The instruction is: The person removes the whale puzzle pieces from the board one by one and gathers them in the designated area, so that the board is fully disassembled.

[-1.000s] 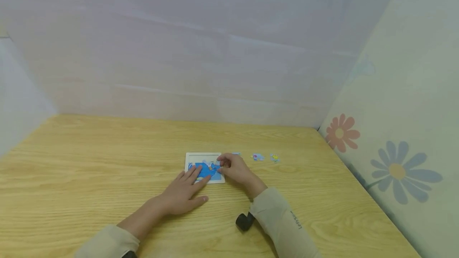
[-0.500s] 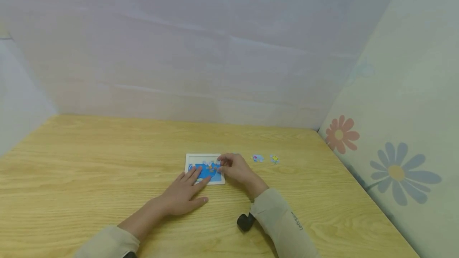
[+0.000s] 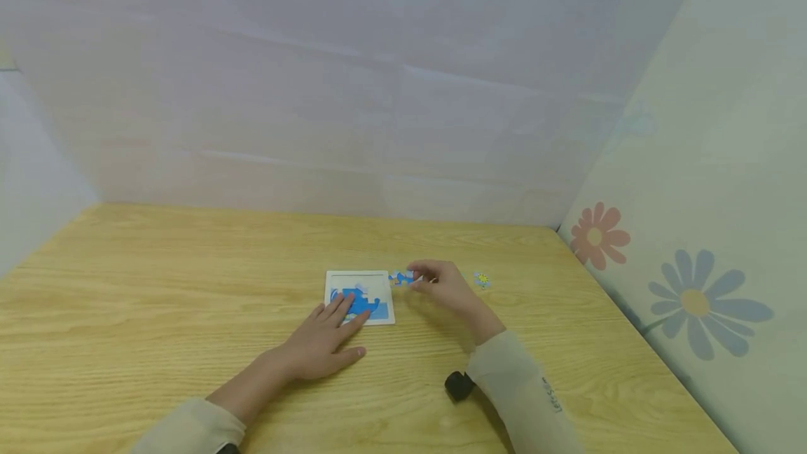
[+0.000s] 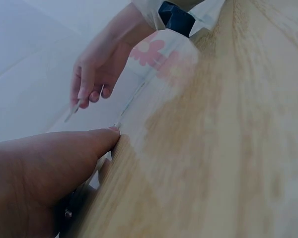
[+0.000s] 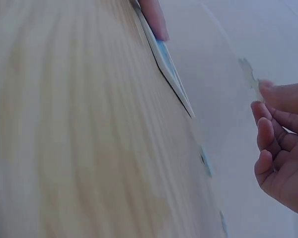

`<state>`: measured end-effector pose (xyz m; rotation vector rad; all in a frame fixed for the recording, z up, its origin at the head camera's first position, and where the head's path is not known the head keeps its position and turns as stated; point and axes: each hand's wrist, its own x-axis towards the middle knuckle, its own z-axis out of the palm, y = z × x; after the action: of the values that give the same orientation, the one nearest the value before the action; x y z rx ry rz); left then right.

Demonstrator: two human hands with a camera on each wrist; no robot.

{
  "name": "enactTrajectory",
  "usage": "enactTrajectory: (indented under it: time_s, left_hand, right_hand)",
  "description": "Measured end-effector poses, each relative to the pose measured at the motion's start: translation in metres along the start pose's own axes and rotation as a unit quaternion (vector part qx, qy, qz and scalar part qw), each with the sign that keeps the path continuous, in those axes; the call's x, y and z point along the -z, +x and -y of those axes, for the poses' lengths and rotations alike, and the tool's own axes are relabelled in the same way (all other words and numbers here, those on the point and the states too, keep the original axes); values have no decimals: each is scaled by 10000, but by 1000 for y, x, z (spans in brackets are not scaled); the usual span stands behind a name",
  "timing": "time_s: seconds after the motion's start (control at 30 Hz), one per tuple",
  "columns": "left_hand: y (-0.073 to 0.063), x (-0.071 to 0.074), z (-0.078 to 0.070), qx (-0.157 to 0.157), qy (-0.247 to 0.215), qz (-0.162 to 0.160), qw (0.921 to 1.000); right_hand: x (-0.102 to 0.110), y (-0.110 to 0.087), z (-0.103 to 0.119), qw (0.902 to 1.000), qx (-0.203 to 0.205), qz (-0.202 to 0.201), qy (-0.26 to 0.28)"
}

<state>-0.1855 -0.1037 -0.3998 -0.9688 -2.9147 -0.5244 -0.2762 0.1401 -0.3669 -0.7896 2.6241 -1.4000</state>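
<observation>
A jigsaw puzzle board with a white frame lies on the table, part of a blue picture filled in and its upper and right parts bare. My left hand rests flat on its lower left, fingers spread. Just beyond the board's right edge, my right hand pinches a blue and white puzzle piece between thumb and fingertips. In the right wrist view that puzzle piece is held up clear of the table, the other fingers loosely curled.
A loose piece with a yellow figure lies right of the right hand. Two loose pieces show on the table in the right wrist view. The wooden table meets a pale back wall and a flower-printed right wall.
My right hand has lifted the blue puzzle piece off the board and carried it rightward, baring the board's right part. The left hand stays in place.
</observation>
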Motion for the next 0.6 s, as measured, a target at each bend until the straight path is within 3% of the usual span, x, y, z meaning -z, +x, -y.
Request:
enactTrajectory:
  time_s: [0.3,0.6]
  left_hand:
    - [-1,3,0,-26,-45,6,10000]
    - [0,1,-1,-37,-67,3,10000]
  right_hand:
    - [38,-30,14,9996,-147,-236,86]
    - [65,-42,-30,9987,-154,-488,-70]
